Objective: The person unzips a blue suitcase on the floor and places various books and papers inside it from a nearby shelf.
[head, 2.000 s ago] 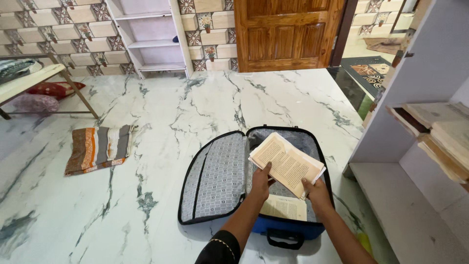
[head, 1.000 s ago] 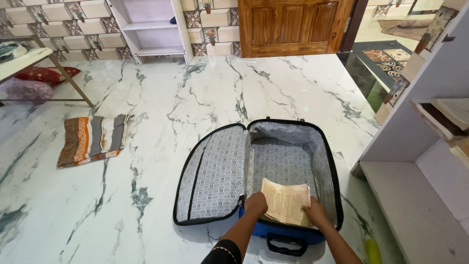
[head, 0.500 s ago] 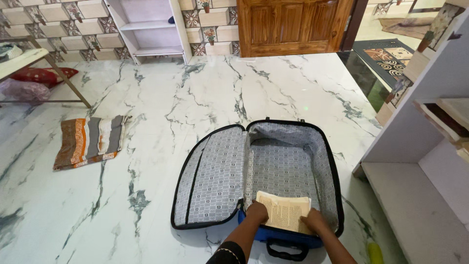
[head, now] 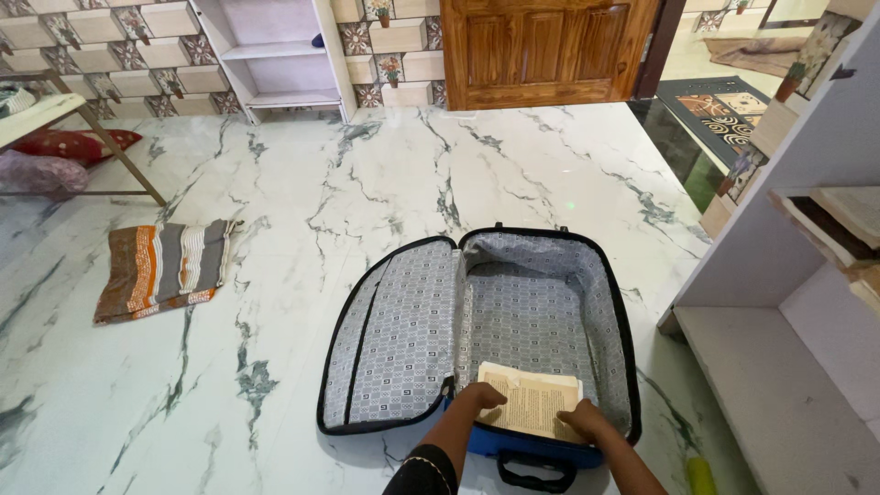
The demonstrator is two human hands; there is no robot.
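Observation:
An open blue suitcase (head: pixel 513 302) with grey patterned lining lies on the marble floor, its lid flat to the left. A stack of yellowed books (head: pixel 530 401) rests in the near end of its main compartment. My left hand (head: pixel 478 399) presses on the stack's left edge. At the stack's right edge sits my right hand (head: pixel 583 420), fingers laid on the top pages. Both hands touch the books inside the case.
A white shelf unit (head: pixel 797 275) with more old books stands at the right. A striped folded cloth (head: pixel 156 266) lies on the floor at left, near a cot with cushions under it. A wooden door (head: pixel 541 46) and white wall shelves are at the back.
Two seconds ago I held the books above the suitcase; since then I lowered them onto the stack at its near end, and my hands stay on them.

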